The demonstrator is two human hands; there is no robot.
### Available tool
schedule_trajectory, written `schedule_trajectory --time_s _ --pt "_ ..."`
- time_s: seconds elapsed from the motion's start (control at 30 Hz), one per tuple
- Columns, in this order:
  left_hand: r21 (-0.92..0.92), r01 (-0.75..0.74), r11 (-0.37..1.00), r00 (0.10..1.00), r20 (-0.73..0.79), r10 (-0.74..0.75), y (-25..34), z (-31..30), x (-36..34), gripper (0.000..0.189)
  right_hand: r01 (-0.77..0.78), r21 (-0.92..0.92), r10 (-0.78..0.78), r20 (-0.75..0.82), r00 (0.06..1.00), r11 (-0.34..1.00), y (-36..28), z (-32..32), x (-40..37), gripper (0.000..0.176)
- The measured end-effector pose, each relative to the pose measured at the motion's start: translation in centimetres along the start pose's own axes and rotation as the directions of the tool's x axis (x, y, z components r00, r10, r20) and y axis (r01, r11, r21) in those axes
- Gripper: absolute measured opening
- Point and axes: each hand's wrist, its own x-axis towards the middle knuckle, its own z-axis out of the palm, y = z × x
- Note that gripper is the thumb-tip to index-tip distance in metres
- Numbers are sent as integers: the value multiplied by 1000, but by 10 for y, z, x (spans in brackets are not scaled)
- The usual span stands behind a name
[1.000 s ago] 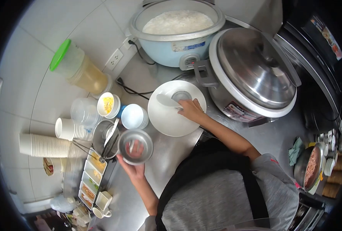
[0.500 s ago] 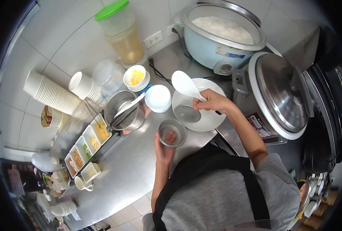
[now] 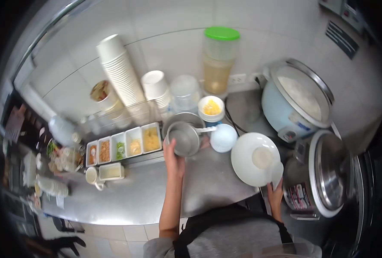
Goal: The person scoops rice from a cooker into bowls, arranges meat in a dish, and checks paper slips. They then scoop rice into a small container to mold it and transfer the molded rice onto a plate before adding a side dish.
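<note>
My left hand (image 3: 173, 158) grips a small grey metal cup (image 3: 185, 139) and holds it over the front of a steel pot (image 3: 172, 122). A white-handled utensil (image 3: 206, 129) leans out across the pot's rim. My right hand (image 3: 275, 193) is closed on a white rice paddle (image 3: 276, 173), whose blade is over the right edge of a large white plate (image 3: 245, 170). On the plate sits a pale round patch (image 3: 263, 158), too blurred to tell whether it is rice. Between pot and plate stands a stack of small white bowls (image 3: 223, 138).
Behind are a bowl of yellow food (image 3: 211, 107), stacked paper cups (image 3: 121, 71) and a green-lidded container (image 3: 219, 64). Topping trays (image 3: 121, 149) line the left, near a mug (image 3: 93, 175). A blue rice cooker (image 3: 281, 114) and a lidded steel cooker (image 3: 334, 167) stand right.
The view has turned left. My left hand has carried the metal cup from near the plate to the pot. My right hand has lowered the paddle to the plate's near right edge.
</note>
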Motion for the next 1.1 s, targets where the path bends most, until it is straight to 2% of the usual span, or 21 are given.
schedule_trajectory --time_s 0.03,0.07,0.1,0.13,0.2,0.27,0.33,0.37,0.4,0.43,0.53,0.6,0.63,0.73,0.83,0.9,0.97,1.0,1.03,1.07,1.1 --pt "-41 12 999 1000 12 -12 4 -3 23 54 -220 139 217 37 976 966 15 1 -13 44" --pt "-259 30 965 996 -76 -52 -7 -27 62 53 -520 357 422 319 848 776 35 26 3 43" --pt "-352 50 935 992 -92 -88 -15 -28 78 53 -541 461 426 337 840 703 29 31 3 41" --pt "-326 51 944 982 -154 -107 -5 -4 71 51 -568 546 435 365 823 616 21 34 5 39" --pt "-392 -51 918 975 -221 -40 -36 -23 106 55 -615 594 369 493 788 519 57 42 17 33" --pt "-260 -89 961 870 -490 -52 -64 -44 140 80 -653 633 399 518 756 416 62 46 20 37" --pt "-187 -194 963 826 -560 57 -66 -31 140 92 -590 621 281 529 801 516 87 49 24 40" --pt "-200 -155 967 809 -588 9 -72 -32 151 91 -670 548 228 663 713 502 185 66 42 39" --pt "-200 -124 972 812 -583 -16 -75 -36 155 89 -731 458 169 778 605 506 195 64 41 39" --pt "-200 -92 975 815 -578 -41 -76 -39 158 87 -632 501 227 649 726 591 200 70 41 39" --pt "-190 5 982 831 -546 -110 -40 -6 100 81 -571 449 288 553 782 687 114 61 23 39" --pt "-86 2 996 894 -447 -40 -38 -12 85 81 -545 419 275 550 789 727 76 59 10 39" --pt "26 6 1000 868 -496 8 -29 -5 67 80 -541 404 264 564 782 738 56 61 0 40" --pt "-10 142 990 986 -88 -143 21 -13 8 57 -534 370 222 624 749 760 1 70 -39 40" --pt "30 39 999 970 238 -45 101 -22 -80 47 -541 336 168 712 682 771 -54 86 -85 40" --pt "207 -84 975 969 245 31 152 -40 -135 44 -557 308 133 778 614 771 -95 99 -123 41" --pt "435 -248 866 961 224 163 194 -77 -192 44 -577 266 88 855 512 772 -144 117 -167 41" --pt "661 -345 666 934 173 313 215 -102 -226 46 -585 189 93 904 418 788 -187 121 -190 42" --pt "840 -361 404 872 150 466 233 -128 -265 49 -596 194 69 919 388 779 -206 133 -216 44" --pt "953 -280 114 783 157 602 247 -153 -305 51 -607 197 44 933 357 770 -226 144 -241 46" --pt "991 -125 49 711 55 701 257 -186 -342 58 -606 183 29 946 323 774 -243 159 -267 46"
